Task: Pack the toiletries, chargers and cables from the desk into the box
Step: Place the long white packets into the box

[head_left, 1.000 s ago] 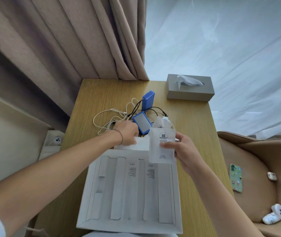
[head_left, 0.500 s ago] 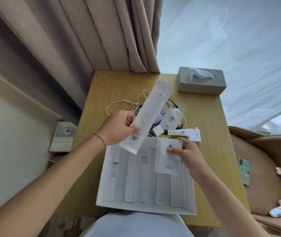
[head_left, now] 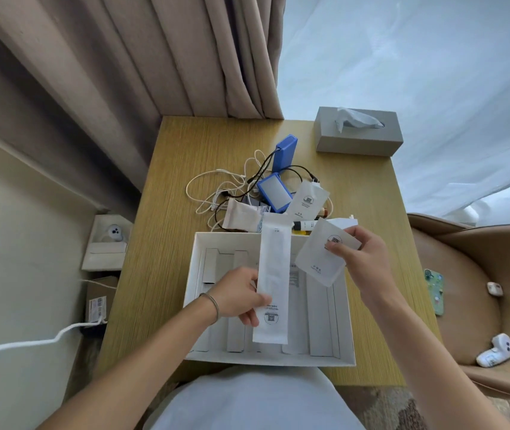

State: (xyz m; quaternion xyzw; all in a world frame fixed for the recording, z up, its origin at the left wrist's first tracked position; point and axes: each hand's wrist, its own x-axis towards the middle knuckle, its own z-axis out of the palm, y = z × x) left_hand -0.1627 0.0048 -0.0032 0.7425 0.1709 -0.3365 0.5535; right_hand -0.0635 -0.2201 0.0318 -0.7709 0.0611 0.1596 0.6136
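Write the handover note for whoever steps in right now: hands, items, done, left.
Left hand: holds the long white sachet over the box.
Right hand: holds the square white sachet over the box's far right corner.
Done: nothing loose visibly packed; box shows only its dividers.
Left: both held sachets, then the pile behind the box: third sachet, beige packet, two blue devices, cables.

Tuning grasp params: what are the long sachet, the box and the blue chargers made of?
Long sachet: looks like thin matte white paper, flat, printed.
Box: white cardboard, matte, with folded divider strips.
Blue chargers: probably hard plastic; smooth casing, one with a pale flat face.
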